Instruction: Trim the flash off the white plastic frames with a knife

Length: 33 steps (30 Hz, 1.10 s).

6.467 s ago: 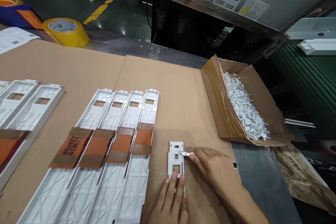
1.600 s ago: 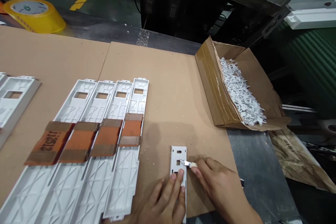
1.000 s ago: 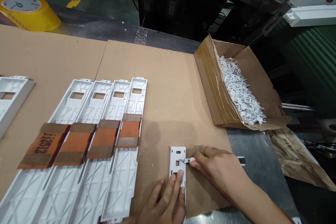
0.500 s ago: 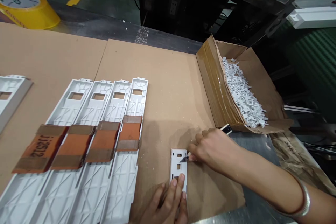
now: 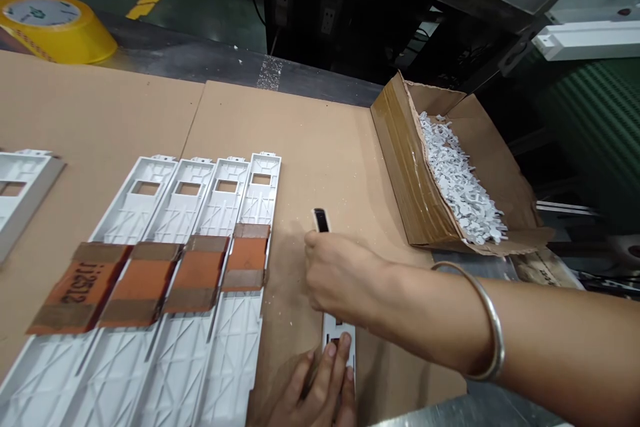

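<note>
Swung left, the right hand (image 5: 340, 277) pinches the knife (image 5: 321, 220) over the plastic plate (image 5: 340, 328); the left hand (image 5: 315, 393), spread and pinning it, risks a cut if the hidden blade slips.

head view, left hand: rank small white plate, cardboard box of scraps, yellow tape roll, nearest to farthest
From the left hand:
1. small white plastic plate, under its fingers
2. cardboard box of white scraps, upper right
3. yellow tape roll, far upper left

And there's the right arm (image 5: 425, 313) reaching across, the right hand (image 5: 340, 277) curled tight just above the left hand (image 5: 315, 390), its fingers (image 5: 336, 363) spread, pressing down!
</note>
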{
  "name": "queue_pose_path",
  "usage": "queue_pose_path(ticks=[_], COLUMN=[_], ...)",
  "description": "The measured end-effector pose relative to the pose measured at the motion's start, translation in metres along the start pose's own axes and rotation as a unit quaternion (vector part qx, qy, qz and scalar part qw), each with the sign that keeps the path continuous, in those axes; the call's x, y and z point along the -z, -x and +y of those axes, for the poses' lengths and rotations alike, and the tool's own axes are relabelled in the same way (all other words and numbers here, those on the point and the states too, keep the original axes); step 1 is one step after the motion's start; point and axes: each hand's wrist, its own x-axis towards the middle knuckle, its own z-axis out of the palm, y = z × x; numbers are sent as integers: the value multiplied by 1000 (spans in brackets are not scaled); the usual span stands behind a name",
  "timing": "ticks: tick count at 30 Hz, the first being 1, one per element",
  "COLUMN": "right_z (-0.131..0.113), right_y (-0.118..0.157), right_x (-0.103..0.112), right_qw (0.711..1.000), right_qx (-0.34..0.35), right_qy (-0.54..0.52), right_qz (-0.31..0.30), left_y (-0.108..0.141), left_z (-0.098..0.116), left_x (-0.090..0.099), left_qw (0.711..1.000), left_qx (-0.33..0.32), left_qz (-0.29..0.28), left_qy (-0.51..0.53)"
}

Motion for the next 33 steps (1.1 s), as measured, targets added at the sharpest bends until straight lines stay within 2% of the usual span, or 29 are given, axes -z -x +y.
queue_pose_path(ticks=[3, 5, 9, 12, 15, 17, 20, 23, 25, 27, 29, 31, 33], right_z=[-7, -6, 3, 3, -13, -29, -55, -84, -112, -150, -194, -235, -267], right_y=[3, 17, 60, 93, 115, 120, 118, 114, 114, 114, 112, 107, 104], right_x=[13, 17, 10, -14, -56, -88, -122, -131, -126, -120, -115, -112, -111], right_qw=[975, 977, 993, 981, 936, 897, 839, 790, 745, 684, 593, 486, 388], right_qx=[175, 169, 31, -139, -326, -404, -463, -505, -534, -553, -538, -478, -426], right_qy=[97, 107, 107, 85, 25, -64, -128, -116, -129, -225, -414, -610, -727], right_qz=[-96, -77, 31, 105, 133, 168, 255, 328, 377, 419, 433, 404, 373], left_y=[3, 4, 2, 2, 4, 7, 9, 6, 2, -1, -4, -8, -16], left_z=[1, 1, 1, 1, 3, 8, 18, 27, 27, 23, 16, 8, 3], left_x=[-3, -4, -1, 0, 0, 0, 0, 2, 6, 14, 23, 31, 36], left_qw=[1000, 999, 1000, 1000, 999, 998, 995, 984, 976, 966, 941, 891, 840], left_qx=[4, 8, 2, 1, 28, 46, 79, 132, 151, 167, 198, 226, 223], left_qz=[23, 29, 12, 6, -6, -21, -49, -58, -41, -6, 40, 93, 126], left_qy=[12, 17, 8, 9, 32, 36, 47, 102, 148, 198, 273, 383, 479])
